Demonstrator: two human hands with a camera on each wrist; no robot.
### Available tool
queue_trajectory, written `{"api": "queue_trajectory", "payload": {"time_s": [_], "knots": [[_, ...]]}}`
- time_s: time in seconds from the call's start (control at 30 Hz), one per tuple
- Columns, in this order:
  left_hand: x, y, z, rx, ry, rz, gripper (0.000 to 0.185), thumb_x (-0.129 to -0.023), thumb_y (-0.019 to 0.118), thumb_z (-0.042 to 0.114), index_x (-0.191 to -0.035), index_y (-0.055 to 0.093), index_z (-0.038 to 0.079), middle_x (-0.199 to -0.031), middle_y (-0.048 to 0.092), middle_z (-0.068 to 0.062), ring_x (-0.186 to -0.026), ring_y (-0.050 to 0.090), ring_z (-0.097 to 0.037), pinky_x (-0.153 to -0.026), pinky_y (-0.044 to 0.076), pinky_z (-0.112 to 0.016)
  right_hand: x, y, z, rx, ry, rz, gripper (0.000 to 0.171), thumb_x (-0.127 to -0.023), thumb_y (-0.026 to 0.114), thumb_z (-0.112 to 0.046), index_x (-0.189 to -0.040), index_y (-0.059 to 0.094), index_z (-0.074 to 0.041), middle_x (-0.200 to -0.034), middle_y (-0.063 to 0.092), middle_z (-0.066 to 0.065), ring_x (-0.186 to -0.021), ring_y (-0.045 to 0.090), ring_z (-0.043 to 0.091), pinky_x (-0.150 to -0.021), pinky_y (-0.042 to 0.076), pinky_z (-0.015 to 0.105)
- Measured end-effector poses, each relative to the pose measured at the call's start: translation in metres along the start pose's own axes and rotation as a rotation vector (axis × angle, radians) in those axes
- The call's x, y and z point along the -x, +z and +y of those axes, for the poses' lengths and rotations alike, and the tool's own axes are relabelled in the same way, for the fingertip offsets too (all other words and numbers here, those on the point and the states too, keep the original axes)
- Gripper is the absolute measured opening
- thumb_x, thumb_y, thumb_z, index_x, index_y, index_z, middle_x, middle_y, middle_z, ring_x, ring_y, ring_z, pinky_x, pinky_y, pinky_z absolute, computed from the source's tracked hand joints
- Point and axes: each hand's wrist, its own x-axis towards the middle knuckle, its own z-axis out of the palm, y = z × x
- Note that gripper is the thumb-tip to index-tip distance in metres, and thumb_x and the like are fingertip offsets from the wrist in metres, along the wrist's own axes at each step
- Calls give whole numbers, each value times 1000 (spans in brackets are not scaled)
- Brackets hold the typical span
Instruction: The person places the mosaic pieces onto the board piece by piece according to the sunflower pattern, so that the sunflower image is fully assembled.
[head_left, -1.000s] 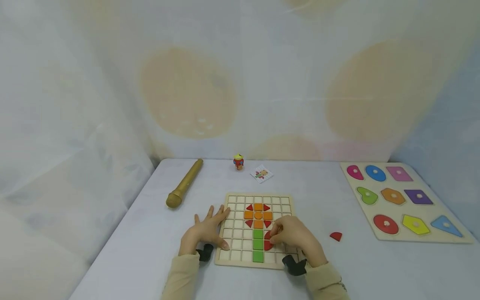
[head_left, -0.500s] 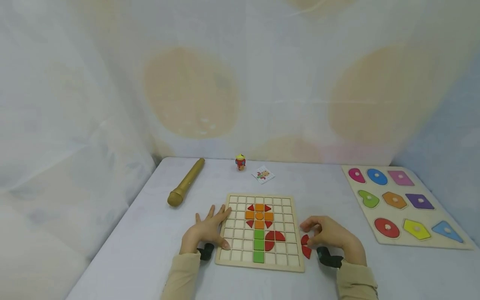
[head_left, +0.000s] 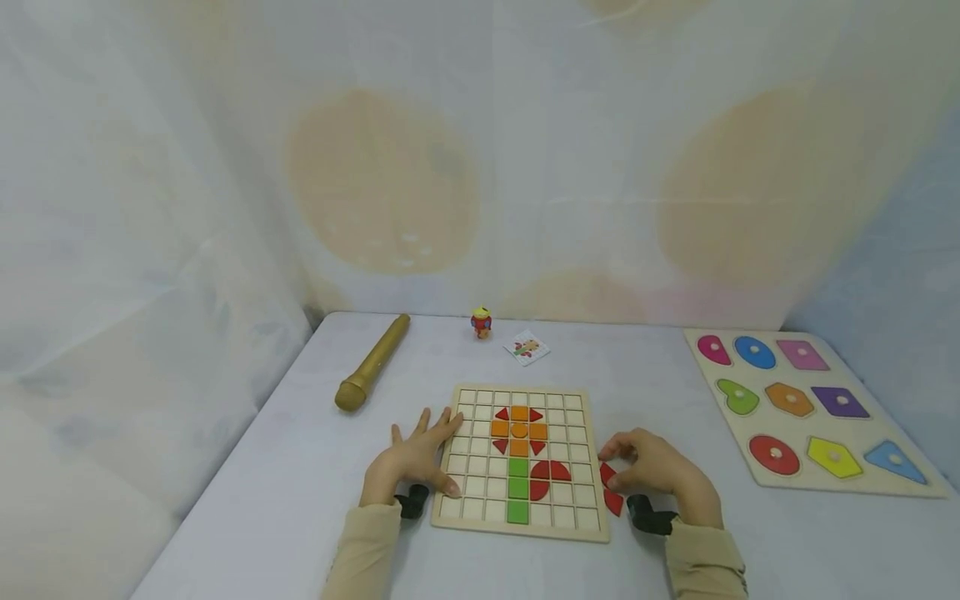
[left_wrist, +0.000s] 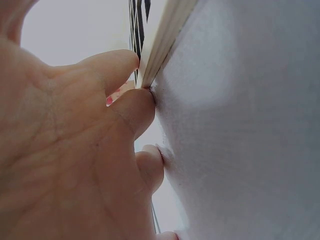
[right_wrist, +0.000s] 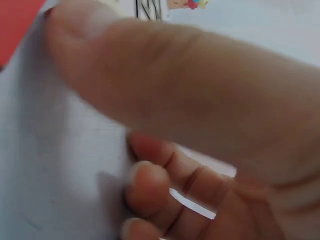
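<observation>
From the head camera, my left hand (head_left: 411, 461) lies flat, grip open, bracing the board (head_left: 522, 461). My right hand (head_left: 654, 472) curls over two red pieces (head_left: 609, 487) on the counter (head_left: 300, 467) beside the board; I'd pinch one cleanly.

Left wrist: fingers (left_wrist: 135, 107) press the board edge (left_wrist: 165, 37); keep that steady.

Right wrist: too blurred; I cannot tell if my right grip has a piece.

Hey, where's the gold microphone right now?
In the head view the gold microphone lies on the table's far left part, beyond the left hand and left of the grid board and the small toy figure.
</observation>
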Motion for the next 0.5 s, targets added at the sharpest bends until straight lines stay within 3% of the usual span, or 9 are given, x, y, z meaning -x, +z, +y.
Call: {"api": "queue_trajectory", "payload": {"time_s": [0.13, 0.27, 0.5], "knots": [[0, 1, -1, 2, -1, -1, 117, -58, 91, 28, -155, 25, 18, -164, 11, -9, -151, -4, -40, -106, -15, -76, -2, 3, 0, -15, 23, 41, 25, -68, 83, -8, -87, 67, -11, -96, 62, 6, -93, 53, 23, -80, 49, 42], [0, 1, -1, -2, -4, -1, 117, -59, 91, 29, -155, 25, 18, -164, 11, -9, -151, -4, -40, -106, -15, -76, -5, 5, 1, -39, 61, 128, 24, -70, 82, -7, -82, 61, -8, -80, 62, 3, -78, 52, 19, -65, 41, 29], [-1, 1, -1, -2, -2, -7, 117, -59, 91, 29, -155, 24, 19, -164, 10, -8, -151, -5, -39, -106, -16, -76, -7, 1, 3, -66, 95, 225, 14, -81, 76, -12, -90, 71, -4, -81, 71, 6, -76, 58, 17, -62, 45, 26]]}}
